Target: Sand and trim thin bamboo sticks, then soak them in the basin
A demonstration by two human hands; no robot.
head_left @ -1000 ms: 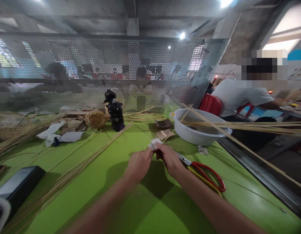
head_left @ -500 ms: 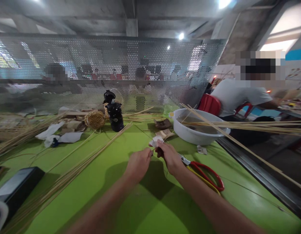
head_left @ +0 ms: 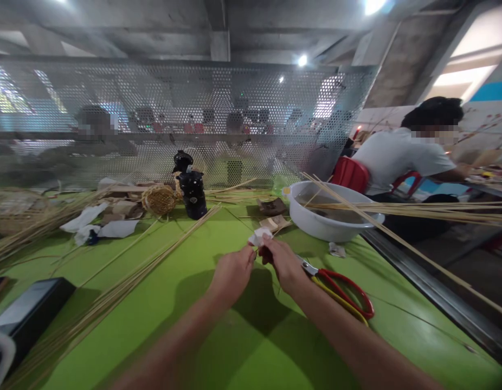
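Above the middle of the green table, my right hand (head_left: 281,259) is closed on a small crumpled piece of white paper (head_left: 259,236). My left hand (head_left: 233,272) is pinched shut right beside it, its fingertips close to the paper's lower edge. Something thin seems to run between the two hands, but the fingers hide most of it. Scissors (head_left: 342,292) with red and yellow handles lie by my right wrist, partly behind the forearm. Just beyond the paper is a brown scrap of paper (head_left: 274,223).
A white basin (head_left: 332,227) with water and long strips (head_left: 430,208) stands at right. Bundled strips (head_left: 161,254) lie at left, near a black bottle (head_left: 193,195), a woven piece (head_left: 158,200) and a dark box (head_left: 35,309). Perforated metal screens the back; a person (head_left: 391,154) sits at right.
My left fingertips have shifted slightly up and right, closer to the white paper. My right hand stays nearly in place. The seated person's head has turned a little.
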